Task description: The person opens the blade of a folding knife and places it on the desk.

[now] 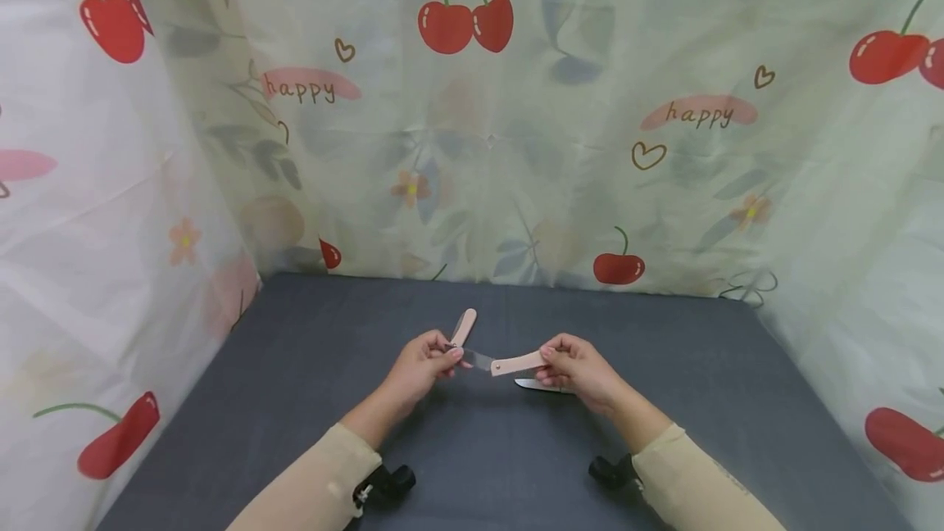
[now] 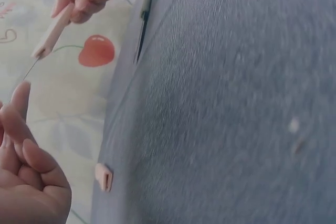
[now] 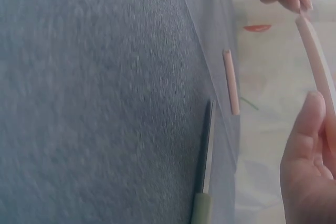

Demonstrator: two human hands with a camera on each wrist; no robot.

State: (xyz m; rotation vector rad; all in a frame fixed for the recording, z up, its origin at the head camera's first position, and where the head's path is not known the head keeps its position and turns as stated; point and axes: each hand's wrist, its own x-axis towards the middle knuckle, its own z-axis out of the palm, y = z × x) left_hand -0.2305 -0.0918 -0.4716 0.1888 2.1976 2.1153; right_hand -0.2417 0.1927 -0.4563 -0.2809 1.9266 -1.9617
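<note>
Both hands hold a pink-handled folding knife [image 1: 516, 364] with its blade out, raised over the table. My left hand [image 1: 422, 367] pinches the blade between thumb and fingers. At the far end of the handle, my right hand [image 1: 583, 371] grips it with thumb and fingers. A second pink handle [image 1: 465, 326], shaped like a folded pocket knife, lies on the table just beyond the left hand. Below the right hand lies a knife [image 1: 537, 385] with a bare blade; its green handle [image 3: 202, 208] shows in the right wrist view and is hidden by the hand in the head view.
A dark grey cloth covers the table [image 1: 472, 465]. Behind it and at both sides hangs a pale curtain [image 1: 487, 138] printed with cherries, flowers and lettering. Black wrist mounts [image 1: 391, 482] sit by the sleeves.
</note>
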